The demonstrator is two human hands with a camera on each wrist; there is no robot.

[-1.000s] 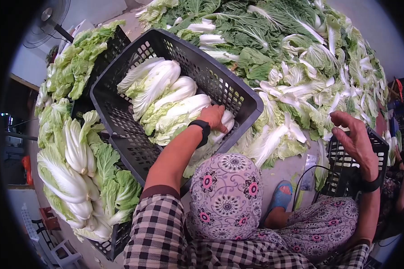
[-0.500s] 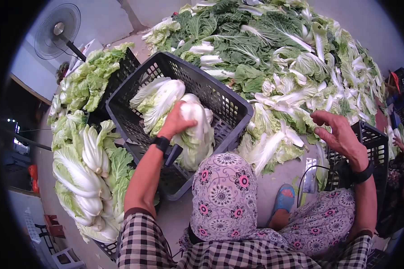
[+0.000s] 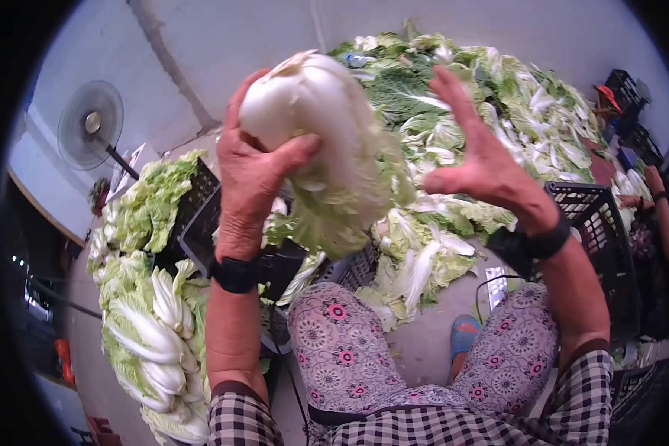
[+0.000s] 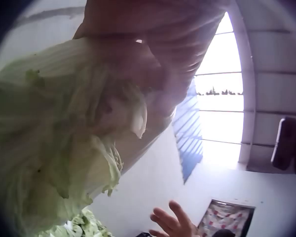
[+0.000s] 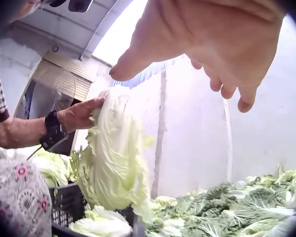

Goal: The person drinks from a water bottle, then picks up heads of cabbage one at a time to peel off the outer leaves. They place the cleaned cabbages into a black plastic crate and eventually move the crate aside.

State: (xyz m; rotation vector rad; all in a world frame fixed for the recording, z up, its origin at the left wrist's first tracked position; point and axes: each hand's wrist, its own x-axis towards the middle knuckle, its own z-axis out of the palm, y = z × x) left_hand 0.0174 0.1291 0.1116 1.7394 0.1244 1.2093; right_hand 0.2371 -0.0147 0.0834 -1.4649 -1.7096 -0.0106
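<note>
My left hand (image 3: 256, 160) grips a napa cabbage (image 3: 327, 126) near its white root end and holds it up in front of me. In the right wrist view the cabbage (image 5: 117, 153) hangs leaves down, its pale green leaf edges loose. My right hand (image 3: 479, 152) is raised to the right of the cabbage, thumb and fingers spread apart and holding nothing. A gap shows between its fingertips and the leaves. In the left wrist view the left palm (image 4: 143, 54) and the cabbage leaves (image 4: 44, 133) fill much of the picture.
A black crate (image 5: 69, 205) with more cabbage stands below the held one. At left lie stacked cabbages (image 3: 152, 334) and a crate heaped with leaves (image 3: 152, 204). A large pile of leaves (image 3: 520, 111) covers the floor ahead. Another black crate (image 3: 595, 245) stands at right, near another person's arm (image 3: 665, 223).
The left hand has moved from one cabbage in the crate to another, gripped it and lifted it out to chest height. The right hand has risen and come inward, still spread.
</note>
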